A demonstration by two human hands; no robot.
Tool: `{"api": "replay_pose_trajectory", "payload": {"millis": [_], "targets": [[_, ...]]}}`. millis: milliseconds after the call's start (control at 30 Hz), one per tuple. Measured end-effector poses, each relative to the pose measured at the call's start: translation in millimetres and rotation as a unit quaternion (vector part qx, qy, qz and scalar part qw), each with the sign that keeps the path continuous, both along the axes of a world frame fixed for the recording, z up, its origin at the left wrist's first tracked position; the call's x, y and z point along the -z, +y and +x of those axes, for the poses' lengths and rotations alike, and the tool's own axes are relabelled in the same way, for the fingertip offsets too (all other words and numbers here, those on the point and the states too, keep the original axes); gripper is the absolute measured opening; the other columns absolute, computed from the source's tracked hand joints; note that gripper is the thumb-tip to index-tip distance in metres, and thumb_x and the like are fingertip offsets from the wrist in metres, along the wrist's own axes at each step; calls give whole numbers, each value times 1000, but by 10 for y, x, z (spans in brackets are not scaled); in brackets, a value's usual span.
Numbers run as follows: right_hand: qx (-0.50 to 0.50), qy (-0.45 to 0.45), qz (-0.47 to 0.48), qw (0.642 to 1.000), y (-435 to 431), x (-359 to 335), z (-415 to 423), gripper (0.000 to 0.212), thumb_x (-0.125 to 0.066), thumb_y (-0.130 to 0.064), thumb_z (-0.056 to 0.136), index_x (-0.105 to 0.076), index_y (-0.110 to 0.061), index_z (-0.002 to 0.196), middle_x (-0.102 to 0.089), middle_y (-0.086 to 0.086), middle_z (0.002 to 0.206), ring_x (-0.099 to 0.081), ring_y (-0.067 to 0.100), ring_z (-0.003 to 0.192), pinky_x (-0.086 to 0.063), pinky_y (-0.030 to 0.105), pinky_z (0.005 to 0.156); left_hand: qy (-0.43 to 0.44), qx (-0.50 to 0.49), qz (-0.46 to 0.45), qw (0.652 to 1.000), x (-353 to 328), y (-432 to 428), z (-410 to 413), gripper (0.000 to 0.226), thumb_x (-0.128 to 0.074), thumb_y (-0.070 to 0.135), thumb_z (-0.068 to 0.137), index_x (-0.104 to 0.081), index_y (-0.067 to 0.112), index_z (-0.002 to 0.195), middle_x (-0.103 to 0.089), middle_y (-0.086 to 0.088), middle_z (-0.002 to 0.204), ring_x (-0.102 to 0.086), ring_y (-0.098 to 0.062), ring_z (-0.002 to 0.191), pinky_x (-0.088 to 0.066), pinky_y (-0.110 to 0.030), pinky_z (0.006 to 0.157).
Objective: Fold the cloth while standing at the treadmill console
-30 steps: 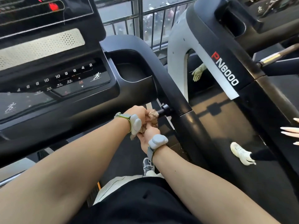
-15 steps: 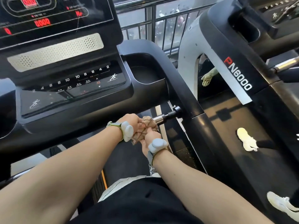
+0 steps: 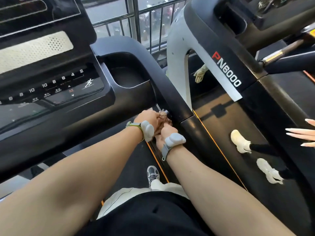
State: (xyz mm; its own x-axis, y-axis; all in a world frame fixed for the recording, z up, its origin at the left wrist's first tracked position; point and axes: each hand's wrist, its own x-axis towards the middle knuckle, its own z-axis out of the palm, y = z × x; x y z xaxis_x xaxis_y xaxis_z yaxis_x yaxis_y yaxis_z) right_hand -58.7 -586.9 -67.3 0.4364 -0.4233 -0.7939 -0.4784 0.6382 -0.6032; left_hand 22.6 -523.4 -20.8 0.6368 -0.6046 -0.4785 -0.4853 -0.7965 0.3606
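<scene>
Both my hands are closed together round a crumpled tan cloth (image 3: 164, 120) wrapped over the treadmill's short handlebar, right where the bar meets the black side arm (image 3: 172, 97). My left hand (image 3: 148, 116) grips the cloth from the left and above. Just below it, my right hand (image 3: 166, 133) grips the same cloth. The bar itself is almost wholly hidden under cloth and fingers. Each wrist carries a grey band with a pale sensor pod.
The treadmill console (image 3: 51, 87) with number keys fills the upper left, a cup recess (image 3: 127, 74) beside it. A second treadmill marked PN6000 (image 3: 226, 68) stands on the right, where another person's pale shoes (image 3: 240, 142) and long-nailed hand (image 3: 305, 132) show. A railing runs behind.
My hands have slid the cloth rightward along the handlebar to its end at the side arm, covering the stretch of bar that showed half a second ago. The view has tilted slightly.
</scene>
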Motion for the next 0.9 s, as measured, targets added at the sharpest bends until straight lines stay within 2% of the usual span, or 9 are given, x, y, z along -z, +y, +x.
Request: {"api": "replay_pose_trajectory", "payload": {"millis": [67, 133, 167, 267, 367, 500, 600, 733, 900], "targets": [[24, -15, 11, 1000, -2, -129, -45, 36, -38, -20, 111, -54, -1, 138, -67, 18, 124, -75, 22, 102, -54, 25, 66, -8, 4, 2, 1000, 13, -52, 0, 35, -44, 39, 104, -70, 21, 117, -69, -9, 108, -67, -31, 100, -54, -38, 85], [66, -47, 61, 995, 39, -113, -71, 29, -34, -24, 112, -61, -14, 120, -70, 0, 98, -73, 4, 66, -56, 20, 61, 15, -6, -12, 1000, 26, -21, 19, 36, -43, 45, 104, -70, 28, 122, -68, -6, 106, -67, -30, 99, -53, -35, 83], [95, -55, 93, 990, 104, -104, -70, 31, -33, -25, 112, -63, -15, 113, -71, -2, 96, -71, 4, 66, -57, 23, 65, 27, -4, -14, 1000, 24, 27, 37, 37, -42, 49, 104, -67, 33, 127, -67, -5, 107, -67, -29, 98, -54, -35, 85], [127, -53, 123, 983, 307, -62, -53, 34, -34, -28, 109, -65, -16, 120, -72, 8, 125, -70, 21, 107, -60, 33, 66, 46, 9, -3, 999, 3, 123, 87, 33, -48, 38, 103, -64, 39, 132, -68, -2, 111, -68, -26, 96, -57, -39, 89], [133, -55, 131, 981, 530, -72, -31, 36, -32, -28, 110, -62, -14, 124, -69, 12, 132, -67, 26, 117, -62, 34, 66, 65, 2, -18, 998, -41, 271, 103, 30, -55, 29, 99, -69, 38, 123, -70, 2, 106, -68, -23, 94, -57, -37, 86], [112, -61, 134, 983, 736, -118, -60, 33, -34, -29, 111, -57, -5, 107, -66, 14, 123, -64, 30, 108, -60, 47, 85, 56, 11, 4, 998, -16, 482, 133, 28, -56, 26, 95, -70, 37, 117, -69, 4, 96, -68, -21, 88, -53, -32, 72], [30, -19, 87, 996, 890, -62, -78, 34, -46, -33, 106, -64, -6, 116, -72, 22, 118, -70, 37, 108, -61, 54, 89, 49, 18, 36, 998, 29, 702, 182, 25, -54, 35, 98, -70, 39, 116, -69, 5, 96, -66, -19, 83, -49, -30, 69], [26, -68, 139, 988, 1119, -141, -121, 33, -52, -33, 107, -62, -10, 128, -74, 18, 119, -73, 33, 107, -63, 50, 85, 68, -19, 40, 997, 59, 1101, 208, 25, -56, 44, 99, -74, 35, 114, -70, 10, 94, -64, -10, 80, -49, -28, 68], [-14, -82, 142, 986, 1136, -115, -153, 19, -49, -32, 108, -67, -26, 111, -80, 4, 101, -78, 21, 91, -62, 42, 76, 97, -43, 56, 993, 52, 1275, 223, 31, -54, 50, 99, -76, 31, 110, -74, 6, 94, -69, -13, 83, -54, -29, 74]]}}
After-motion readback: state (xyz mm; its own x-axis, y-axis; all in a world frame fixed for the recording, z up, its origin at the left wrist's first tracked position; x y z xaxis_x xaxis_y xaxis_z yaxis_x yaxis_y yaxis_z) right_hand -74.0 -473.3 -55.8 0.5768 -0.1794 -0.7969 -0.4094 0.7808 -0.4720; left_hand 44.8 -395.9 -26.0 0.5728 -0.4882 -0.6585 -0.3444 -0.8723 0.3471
